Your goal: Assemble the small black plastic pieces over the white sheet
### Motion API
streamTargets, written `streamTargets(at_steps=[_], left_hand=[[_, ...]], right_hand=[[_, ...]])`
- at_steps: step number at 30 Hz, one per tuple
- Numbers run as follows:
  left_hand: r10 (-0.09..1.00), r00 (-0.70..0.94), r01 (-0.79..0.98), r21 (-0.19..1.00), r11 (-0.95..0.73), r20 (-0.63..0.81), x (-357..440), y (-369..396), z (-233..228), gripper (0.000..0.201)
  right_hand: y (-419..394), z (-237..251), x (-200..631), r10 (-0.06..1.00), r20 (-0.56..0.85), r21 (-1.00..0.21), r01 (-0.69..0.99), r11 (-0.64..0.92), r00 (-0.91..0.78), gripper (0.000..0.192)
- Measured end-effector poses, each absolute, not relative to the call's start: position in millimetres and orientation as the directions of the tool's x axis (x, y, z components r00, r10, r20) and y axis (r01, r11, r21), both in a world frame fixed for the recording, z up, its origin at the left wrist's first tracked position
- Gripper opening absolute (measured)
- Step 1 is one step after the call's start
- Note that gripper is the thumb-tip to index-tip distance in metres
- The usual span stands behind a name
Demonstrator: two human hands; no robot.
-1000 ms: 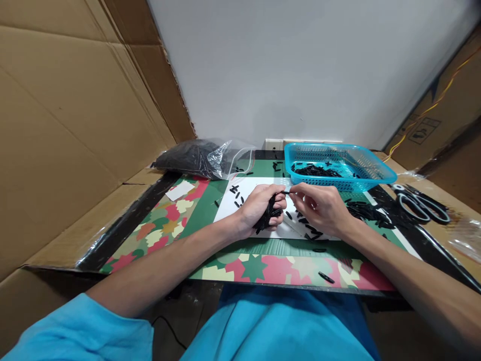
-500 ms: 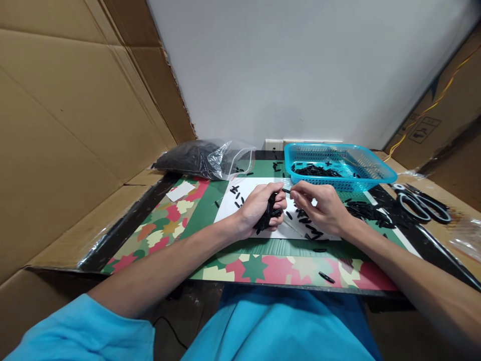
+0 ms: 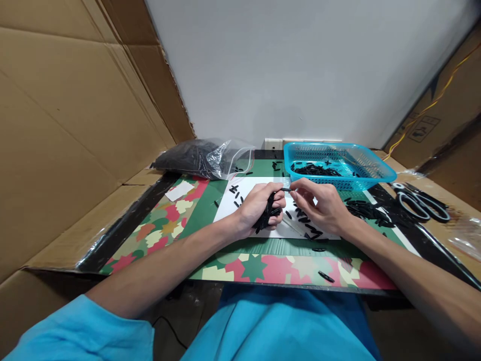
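Note:
A bunch of small black slender pieces is wrapped in the closed fingers of my left hand. Between the two hands spans a single black piece; the thumb and forefinger of my left hand pinch one end, and the fingertips of my right hand pinch the other. Under the hands lies a white sheet with several loose black pieces scattered on it. A thin, pale needle-like stick rests on the sheet between my hands.
Behind my right hand stands a blue plastic basket with black pieces inside. A clear zip bag full of dark material lies back left. Scissors are at the right, beside a pile of black pieces. Cardboard walls the left.
Both hands stay in nearly the same place. The piece between the fingertips shows a little more plainly now, and the view has shifted very slightly.

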State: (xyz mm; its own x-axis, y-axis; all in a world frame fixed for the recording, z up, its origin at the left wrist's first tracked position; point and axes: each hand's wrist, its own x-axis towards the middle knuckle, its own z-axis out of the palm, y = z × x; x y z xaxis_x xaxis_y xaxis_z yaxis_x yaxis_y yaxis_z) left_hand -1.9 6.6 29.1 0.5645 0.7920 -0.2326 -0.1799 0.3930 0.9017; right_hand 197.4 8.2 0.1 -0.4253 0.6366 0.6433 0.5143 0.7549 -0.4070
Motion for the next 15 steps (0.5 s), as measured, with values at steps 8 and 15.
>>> streamTargets(at_steps=[8,15], left_hand=[[0.786,0.568,-0.167,0.901,0.401,-0.245,-1.8,6.2,29.6,0.039],[0.783,0.575,-0.169,0.902,0.397,-0.237,-2.0,5.6,30.3,0.040]], right_hand=[[9.2,-1.2,196.3,0.625,0.652,-0.387,0.521,0.761,-0.429,0.012],[8.5,-1.0,197.7,0.633,0.639,-0.394,0.521,0.757,-0.437,0.013]])
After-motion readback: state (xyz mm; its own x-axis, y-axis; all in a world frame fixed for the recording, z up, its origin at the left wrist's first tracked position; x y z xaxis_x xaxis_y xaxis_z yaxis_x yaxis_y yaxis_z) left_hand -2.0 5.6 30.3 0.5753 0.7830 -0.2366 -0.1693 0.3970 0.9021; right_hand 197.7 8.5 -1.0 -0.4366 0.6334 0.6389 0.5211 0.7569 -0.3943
